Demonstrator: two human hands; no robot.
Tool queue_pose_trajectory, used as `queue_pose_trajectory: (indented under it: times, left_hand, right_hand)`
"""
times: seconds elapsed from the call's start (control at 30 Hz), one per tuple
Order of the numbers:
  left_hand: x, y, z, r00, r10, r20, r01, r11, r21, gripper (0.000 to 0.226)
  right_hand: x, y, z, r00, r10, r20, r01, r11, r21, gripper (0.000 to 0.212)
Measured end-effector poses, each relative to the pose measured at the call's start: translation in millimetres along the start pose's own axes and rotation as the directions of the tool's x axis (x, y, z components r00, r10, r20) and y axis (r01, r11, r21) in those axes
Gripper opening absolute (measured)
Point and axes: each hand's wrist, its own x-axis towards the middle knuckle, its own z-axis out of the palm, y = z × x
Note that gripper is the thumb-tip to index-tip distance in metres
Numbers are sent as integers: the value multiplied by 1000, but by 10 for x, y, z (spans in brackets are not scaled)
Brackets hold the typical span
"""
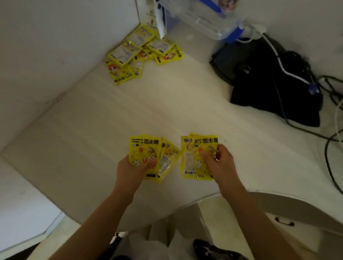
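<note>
My left hand (133, 169) grips a fanned bunch of yellow hand-warmer packets (145, 148) above the near part of the white desk (85, 124), thumb pressed on the top packet. My right hand (217, 161) holds a second bunch of the same yellow packets (193, 151), fingers curled round its right edge. A loose pile of more yellow packets (139, 52) lies in the far left corner of the desk against the wall.
A clear plastic box with blue clips (203, 16) stands at the back. Dark cloth (271, 86) with white and black cables (334, 112) lies at the right. A white plastic bag (158, 248) sits below the desk's curved front edge. A drawer handle (284, 222) shows lower right.
</note>
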Motion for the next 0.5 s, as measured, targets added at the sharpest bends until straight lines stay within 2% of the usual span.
queue_pose_trajectory:
  times: [0.17, 0.5]
  left_hand:
    - [-247, -93, -25, 993, 14, 119, -23, 997, 73, 20]
    - [-729, -243, 322, 932, 79, 355, -179, 949, 259, 15]
  right_hand:
    - [-537, 245, -154, 989, 61, -135, -51, 996, 80, 13]
    - [-1490, 804, -575, 930, 162, -329, -79, 965, 252, 14]
